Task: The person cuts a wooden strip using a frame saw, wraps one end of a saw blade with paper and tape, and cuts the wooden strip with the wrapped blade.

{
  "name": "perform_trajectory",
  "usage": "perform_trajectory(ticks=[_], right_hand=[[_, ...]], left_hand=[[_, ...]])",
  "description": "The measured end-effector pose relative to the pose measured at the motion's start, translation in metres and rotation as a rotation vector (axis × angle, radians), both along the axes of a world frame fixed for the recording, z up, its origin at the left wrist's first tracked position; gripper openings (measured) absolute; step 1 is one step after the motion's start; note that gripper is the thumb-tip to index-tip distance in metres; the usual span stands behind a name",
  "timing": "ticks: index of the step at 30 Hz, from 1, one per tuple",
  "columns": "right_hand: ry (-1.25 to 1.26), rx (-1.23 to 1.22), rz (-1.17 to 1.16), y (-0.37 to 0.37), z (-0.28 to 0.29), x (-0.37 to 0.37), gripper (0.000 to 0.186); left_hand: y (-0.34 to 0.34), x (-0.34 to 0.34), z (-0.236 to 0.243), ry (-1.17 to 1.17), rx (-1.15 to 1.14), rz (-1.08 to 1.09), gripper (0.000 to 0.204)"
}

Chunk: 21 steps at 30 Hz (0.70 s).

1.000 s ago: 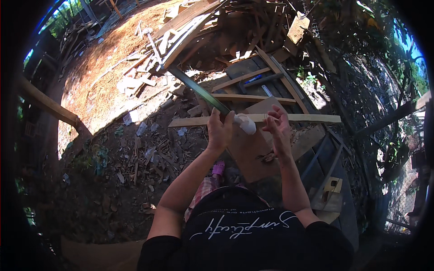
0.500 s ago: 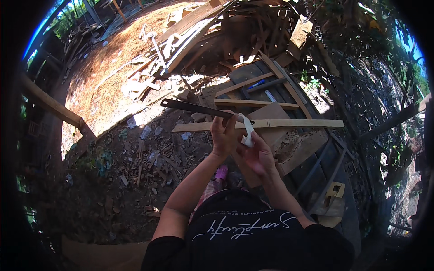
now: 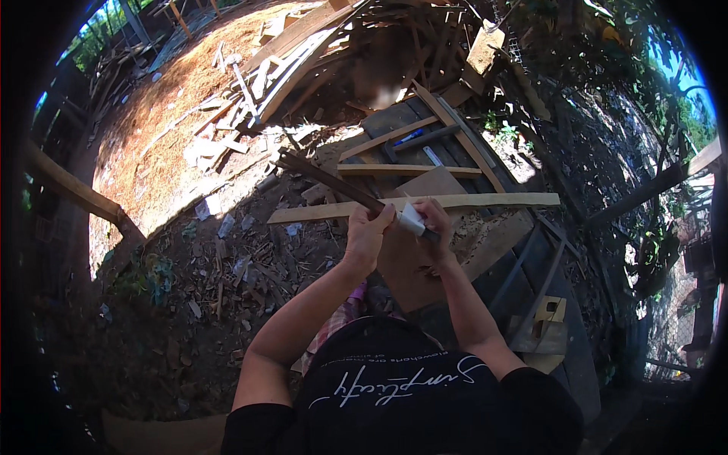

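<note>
A long dark strip (image 3: 330, 180) slants through my hands, its far end up and to the left. My left hand (image 3: 365, 236) is closed on it below its middle, thumb along its upper side. A white folded strip (image 3: 412, 218), paper-like, wraps the near end. My right hand (image 3: 434, 226) is closed over that white piece, pressing it against the dark strip, whose tip shows just past the fingers. Beneath both hands lie a pale wooden batten (image 3: 493, 200) and a brown board (image 3: 413, 277).
A dark plank platform (image 3: 394, 117) holds loose battens, a blue-handled tool (image 3: 409, 138) and a metal rule (image 3: 433, 156). A yellow block (image 3: 549, 309) with an opening sits near right. Scrap wood (image 3: 280, 83) is heaped beyond; wood chips litter the ground (image 3: 227, 280).
The dark strip has turned, its near end now lower. My right hand has risen and closed around the white strip, which now wraps the dark strip instead of hanging loosely.
</note>
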State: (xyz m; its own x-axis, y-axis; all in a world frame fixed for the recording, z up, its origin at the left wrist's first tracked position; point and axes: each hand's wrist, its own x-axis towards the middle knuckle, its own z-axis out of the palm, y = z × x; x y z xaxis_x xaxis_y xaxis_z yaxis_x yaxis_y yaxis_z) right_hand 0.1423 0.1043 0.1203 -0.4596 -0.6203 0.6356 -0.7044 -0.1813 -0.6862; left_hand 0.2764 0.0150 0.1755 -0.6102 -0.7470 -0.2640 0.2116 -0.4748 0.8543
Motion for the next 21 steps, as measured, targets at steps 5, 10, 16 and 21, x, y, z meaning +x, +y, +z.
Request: perform_trajectory(ticks=[5, 10, 16, 21], right_hand=[[0.508, 0.019, -0.036, 0.017, 0.044, -0.046, 0.027], [0.633, -0.088, 0.027, 0.028, 0.067, -0.021, 0.025], [0.560, -0.069, 0.238, 0.040, 0.060, 0.031, 0.024], [-0.530, -0.172, 0.301, 0.041, 0.030, 0.074, 0.023]], left_hand=[[-0.014, -0.004, -0.005, -0.139, -0.261, -0.160, 0.016], [-0.020, -0.015, -0.011, -0.080, -0.220, -0.127, 0.018], [-0.013, -0.025, -0.003, 0.007, -0.510, 0.102, 0.015], [-0.005, -0.022, 0.009, 0.158, -0.652, 0.178, 0.012]])
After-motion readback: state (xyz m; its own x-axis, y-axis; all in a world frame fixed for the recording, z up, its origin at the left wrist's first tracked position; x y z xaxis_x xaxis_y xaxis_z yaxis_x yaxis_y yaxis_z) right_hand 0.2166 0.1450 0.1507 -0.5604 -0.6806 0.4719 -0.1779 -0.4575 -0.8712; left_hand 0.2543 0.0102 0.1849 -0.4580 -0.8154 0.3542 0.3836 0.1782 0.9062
